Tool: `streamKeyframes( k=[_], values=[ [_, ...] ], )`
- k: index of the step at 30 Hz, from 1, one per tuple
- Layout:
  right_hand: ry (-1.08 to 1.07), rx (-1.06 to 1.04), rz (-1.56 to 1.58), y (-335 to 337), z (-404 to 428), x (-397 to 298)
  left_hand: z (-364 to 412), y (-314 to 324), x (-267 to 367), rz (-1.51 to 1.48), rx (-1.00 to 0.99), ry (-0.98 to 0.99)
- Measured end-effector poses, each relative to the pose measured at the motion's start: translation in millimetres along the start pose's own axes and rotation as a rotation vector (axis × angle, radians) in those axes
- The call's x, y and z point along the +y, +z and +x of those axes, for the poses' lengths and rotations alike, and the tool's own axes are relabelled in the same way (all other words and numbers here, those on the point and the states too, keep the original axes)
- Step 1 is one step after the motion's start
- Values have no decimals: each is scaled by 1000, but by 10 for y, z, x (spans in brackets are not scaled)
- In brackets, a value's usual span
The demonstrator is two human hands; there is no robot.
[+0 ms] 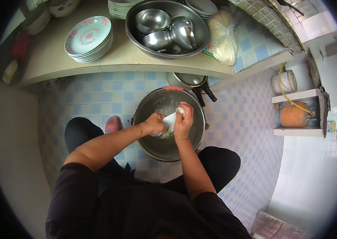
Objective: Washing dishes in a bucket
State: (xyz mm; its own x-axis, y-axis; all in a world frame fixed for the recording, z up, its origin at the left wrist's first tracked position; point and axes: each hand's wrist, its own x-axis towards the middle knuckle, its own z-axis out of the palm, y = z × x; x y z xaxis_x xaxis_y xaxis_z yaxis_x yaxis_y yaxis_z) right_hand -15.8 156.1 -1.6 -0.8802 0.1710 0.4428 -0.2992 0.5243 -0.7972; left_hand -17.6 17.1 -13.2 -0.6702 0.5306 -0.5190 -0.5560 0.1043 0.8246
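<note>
Between my knees a large round metal basin (168, 152) stands on the tiled floor, with water in it that looks sudsy. Over its middle my left hand (155, 123) grips the left side of a tilted white dish (170, 121), a bowl or plate. My right hand (184, 121) is at the dish's upper right rim, its fingers curled round the edge. Something pale and greenish (168, 133) shows just below the dish; what it is I cannot tell. The far side of the dish is hidden.
Ahead, a counter (120, 68) holds stacked floral plates (89, 35), a large steel bowl (131, 33) of metal bowls and a knotted plastic bag (223, 38). A pressure cooker (190, 79) stands just beyond the basin. To the right, an orange gas cylinder (294, 115) sits on a shelf.
</note>
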Motion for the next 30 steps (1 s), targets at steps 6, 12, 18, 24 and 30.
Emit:
streamKeyframes(
  k=[6, 12, 18, 24, 30],
  values=[
    [516, 127, 631, -191, 89, 625, -201, 41, 264, -85, -24, 110],
    [1138, 263, 1056, -123, -187, 692, -255, 0, 362, -447, 22, 193],
    [1286, 403, 1072, -30, -292, 461, -174, 193, 301, -483, 104, 271],
    [1266, 138, 1386, 178, -384, 172, -69, 252, -9, 152, -3, 551],
    [1250, 183, 1236, 53, -313, 264, -71, 246, -40, 809, 162, 751]
  ],
)
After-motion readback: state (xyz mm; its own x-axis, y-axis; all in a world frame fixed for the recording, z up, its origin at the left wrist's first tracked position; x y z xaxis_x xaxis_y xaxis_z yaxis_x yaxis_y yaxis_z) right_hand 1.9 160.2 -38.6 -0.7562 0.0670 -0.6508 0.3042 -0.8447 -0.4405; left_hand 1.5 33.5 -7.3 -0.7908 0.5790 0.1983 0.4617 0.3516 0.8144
